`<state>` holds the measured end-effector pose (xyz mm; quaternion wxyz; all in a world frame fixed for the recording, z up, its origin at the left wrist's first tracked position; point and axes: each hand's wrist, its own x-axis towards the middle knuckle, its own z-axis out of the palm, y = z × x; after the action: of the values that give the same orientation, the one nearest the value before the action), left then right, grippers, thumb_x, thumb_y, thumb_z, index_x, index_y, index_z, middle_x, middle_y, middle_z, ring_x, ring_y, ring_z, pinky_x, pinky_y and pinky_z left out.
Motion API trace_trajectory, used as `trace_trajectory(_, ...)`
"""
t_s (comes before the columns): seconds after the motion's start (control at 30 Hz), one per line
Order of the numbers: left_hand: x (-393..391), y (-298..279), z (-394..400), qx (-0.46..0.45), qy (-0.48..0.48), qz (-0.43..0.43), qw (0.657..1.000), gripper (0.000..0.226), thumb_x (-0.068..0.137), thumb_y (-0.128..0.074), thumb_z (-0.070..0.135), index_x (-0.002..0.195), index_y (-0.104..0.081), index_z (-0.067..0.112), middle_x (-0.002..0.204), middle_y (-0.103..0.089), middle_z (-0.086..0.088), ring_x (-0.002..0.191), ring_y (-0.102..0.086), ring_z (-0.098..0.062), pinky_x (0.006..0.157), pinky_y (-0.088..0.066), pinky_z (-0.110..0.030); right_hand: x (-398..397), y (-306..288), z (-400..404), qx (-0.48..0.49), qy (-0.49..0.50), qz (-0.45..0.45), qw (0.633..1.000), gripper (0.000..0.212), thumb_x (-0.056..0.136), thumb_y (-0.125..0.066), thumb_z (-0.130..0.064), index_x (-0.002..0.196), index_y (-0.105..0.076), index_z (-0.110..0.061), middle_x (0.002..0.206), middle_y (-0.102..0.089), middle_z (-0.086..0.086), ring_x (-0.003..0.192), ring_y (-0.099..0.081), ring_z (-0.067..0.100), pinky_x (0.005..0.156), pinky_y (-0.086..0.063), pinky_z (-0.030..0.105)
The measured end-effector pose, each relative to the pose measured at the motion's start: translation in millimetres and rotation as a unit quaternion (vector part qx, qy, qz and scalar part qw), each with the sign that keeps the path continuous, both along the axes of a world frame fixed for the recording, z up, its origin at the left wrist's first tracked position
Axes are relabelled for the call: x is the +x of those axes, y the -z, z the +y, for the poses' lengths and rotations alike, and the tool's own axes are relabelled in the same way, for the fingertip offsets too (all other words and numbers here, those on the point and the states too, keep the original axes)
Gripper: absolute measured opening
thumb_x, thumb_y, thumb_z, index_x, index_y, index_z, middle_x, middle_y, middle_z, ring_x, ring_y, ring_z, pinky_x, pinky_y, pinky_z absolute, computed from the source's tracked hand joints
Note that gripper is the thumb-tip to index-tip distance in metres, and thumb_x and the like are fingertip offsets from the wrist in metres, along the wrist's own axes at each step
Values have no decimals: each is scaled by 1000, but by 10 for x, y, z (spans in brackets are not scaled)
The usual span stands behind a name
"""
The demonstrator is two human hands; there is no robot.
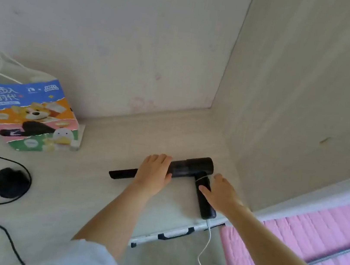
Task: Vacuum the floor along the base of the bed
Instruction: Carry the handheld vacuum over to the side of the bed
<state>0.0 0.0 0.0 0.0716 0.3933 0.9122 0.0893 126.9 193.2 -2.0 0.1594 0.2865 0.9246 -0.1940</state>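
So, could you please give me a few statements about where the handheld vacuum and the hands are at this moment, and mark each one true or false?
1. The handheld vacuum lies on a light wooden desk. True.
2. The left hand rests on the vacuum's barrel, near where the nozzle joins. True.
3. The right hand is held up in the air, far from the vacuum. False: it is at the vacuum's handle, fingers on or right beside it.
4. A white cable runs down from the end of the handle. True.
5. The colourful paper bag stands to the right of the vacuum. False: it stands to the left.
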Motion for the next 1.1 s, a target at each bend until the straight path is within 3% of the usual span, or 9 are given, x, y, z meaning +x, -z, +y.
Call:
trace_trajectory(0.17,8,157,166,-44,17,-10,999,59,93,-59,36,144,-37,16,142,-47,-3,124,-48,-25,106,-36,-35,-10,196,-14,-105,84,-57,989,54,84,-58,-56,109,-48,-9,104,-59,9,83,-52,22,68,-38,29)
trace_trajectory(0.43,-67,290,299,-100,21,-9,995,63,90,-63,23,145,-33,13,140,-48,-7,119,-51,-28,100,-40,-37,-67,338,-95,-165,121,-69,976,61,81,-69,-41,123,-42,-5,118,-53,14,99,-52,27,76,-43,31)
trace_trajectory(0.57,-125,262,298,-95,20,-4,995,56,91,-57,11,143,-37,14,132,-52,-8,112,-54,-30,87,-45,-39,-54,320,-109,-203,125,-69,969,58,82,-69,-38,123,-43,-7,117,-53,12,92,-48,23,74,-40,31)
trace_trajectory(0.7,-99,214,236,-83,21,-11,996,57,91,-57,8,144,-37,14,134,-51,-10,113,-53,-32,83,-46,-41,-38,245,-139,-231,161,-60,958,55,77,-73,-34,117,-43,-9,109,-54,9,90,-51,23,71,-40,30)
trace_trajectory(0.87,-98,55,160,-10,24,0,1000,63,87,-67,10,143,-38,13,133,-51,-10,111,-54,-31,83,-49,-40,-36,20,-284,-268,245,45,931,55,66,-78,-16,104,-39,-9,102,-54,11,87,-57,26,67,-50,35)
trace_trajectory(0.93,-93,-11,142,24,28,2,999,65,85,-70,13,143,-39,12,132,-52,-11,109,-56,-30,83,-52,-40,5,-116,-366,-294,260,85,916,54,68,-75,-14,106,-36,-11,101,-55,13,83,-61,26,68,-53,37)
trace_trajectory(1.03,-73,-104,139,72,33,0,997,65,84,-71,12,142,-41,11,130,-53,-11,108,-58,-29,84,-54,-41,100,-390,-467,-380,284,137,870,50,77,-69,-5,112,-34,-12,100,-58,15,68,-66,23,59,-53,31)
trace_trajectory(1.1,-43,-165,135,96,31,1,995,65,83,-72,10,141,-43,10,129,-55,-12,107,-58,-30,84,-54,-41,159,-538,-527,-386,275,155,867,49,76,-69,-4,113,-38,-11,98,-59,15,65,-67,23,59,-55,32)
